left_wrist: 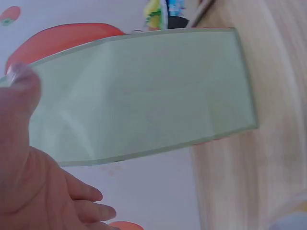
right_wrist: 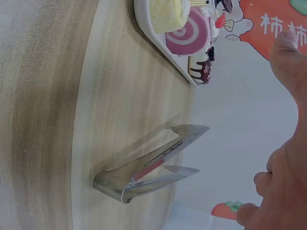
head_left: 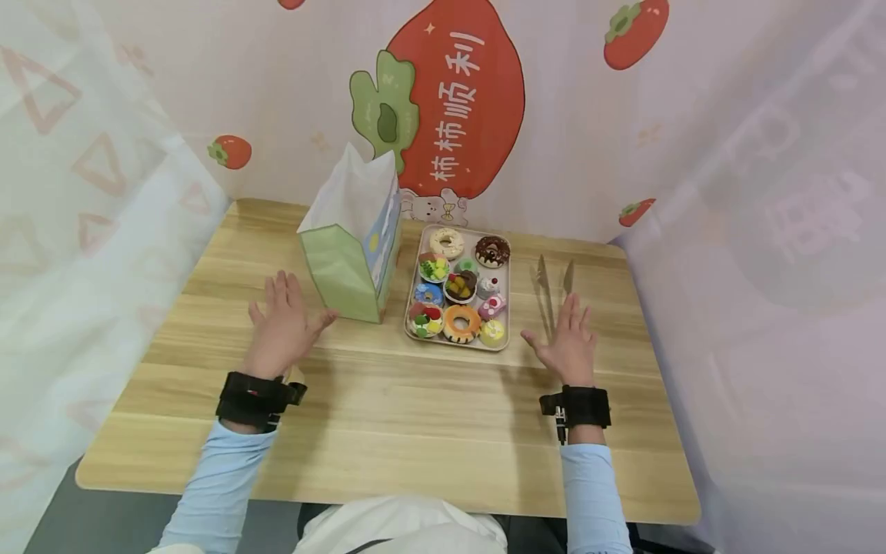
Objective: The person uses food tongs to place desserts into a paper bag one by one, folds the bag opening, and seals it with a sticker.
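My left hand [head_left: 284,327] hovers over the left of the table, fingers spread and holding nothing. Just to its right stands an upright paper bag [head_left: 339,269] with a pale green side and a white folded-up top; that green side of the bag [left_wrist: 153,91] fills much of the left wrist view. My right hand [head_left: 569,346], also spread and holding nothing, is over the right side. Metal tongs [right_wrist: 112,184] lie just beyond it, their two arms apart. Between the hands, right of the bag, a pale tray [head_left: 471,237] carries several toy-like donuts and cakes.
On the tray are an orange-topped donut [head_left: 450,331], a chocolate donut [head_left: 492,251] and a pink swirl roll [right_wrist: 189,33]. Something beige [head_left: 295,377] shows partly beneath the left wrist. A patterned curtain [head_left: 554,115] hangs behind the wooden table [head_left: 415,431].
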`<state>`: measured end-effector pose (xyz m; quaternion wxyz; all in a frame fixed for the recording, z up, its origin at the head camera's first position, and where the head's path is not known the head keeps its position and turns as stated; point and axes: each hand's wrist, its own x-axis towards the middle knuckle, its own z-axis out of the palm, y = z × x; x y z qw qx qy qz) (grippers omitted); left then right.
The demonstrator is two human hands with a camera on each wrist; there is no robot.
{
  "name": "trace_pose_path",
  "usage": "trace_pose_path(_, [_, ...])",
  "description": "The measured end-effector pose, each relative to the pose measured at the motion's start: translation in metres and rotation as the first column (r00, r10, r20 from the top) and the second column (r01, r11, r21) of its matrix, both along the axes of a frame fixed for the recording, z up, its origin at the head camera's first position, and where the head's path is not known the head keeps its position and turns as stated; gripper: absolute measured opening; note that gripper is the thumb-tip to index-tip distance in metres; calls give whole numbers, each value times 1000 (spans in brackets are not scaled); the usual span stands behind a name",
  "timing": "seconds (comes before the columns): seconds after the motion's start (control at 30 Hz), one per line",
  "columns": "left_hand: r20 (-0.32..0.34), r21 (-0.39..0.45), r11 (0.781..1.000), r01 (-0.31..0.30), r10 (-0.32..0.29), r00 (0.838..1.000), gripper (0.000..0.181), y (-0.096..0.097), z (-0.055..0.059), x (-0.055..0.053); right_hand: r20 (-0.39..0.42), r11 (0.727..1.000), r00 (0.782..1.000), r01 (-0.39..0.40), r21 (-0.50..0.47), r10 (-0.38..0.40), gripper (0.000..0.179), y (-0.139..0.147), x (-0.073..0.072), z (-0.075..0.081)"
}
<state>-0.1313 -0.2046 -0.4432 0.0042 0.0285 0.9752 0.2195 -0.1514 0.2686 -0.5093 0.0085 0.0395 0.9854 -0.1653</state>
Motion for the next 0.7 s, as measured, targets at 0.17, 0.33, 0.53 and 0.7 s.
trace_pose_path(0.17, [27, 208, 978, 4, -10, 1000, 94, -16, 37, -6, 22, 997, 1000, 20, -75, -19, 115, 6, -4, -7])
trace_pose_path(0.33, [-30, 241, 970, 35, -29, 999, 83, -36, 92, -28, 80, 991, 997, 16, -136, -5, 115, 19, -7, -15])
trace_pose_path(0.53, [39, 79, 991, 110, -113, 993, 79, -36, 144, -76, 203, 983, 979, 18, -182, 20, 112, 35, -20, -21])
trace_pose_path(0.7, [159, -45, 973, 226, -217, 963, 74, -30, 153, -114, 209, 993, 978, 46, -108, -22, 110, 38, -34, -26])
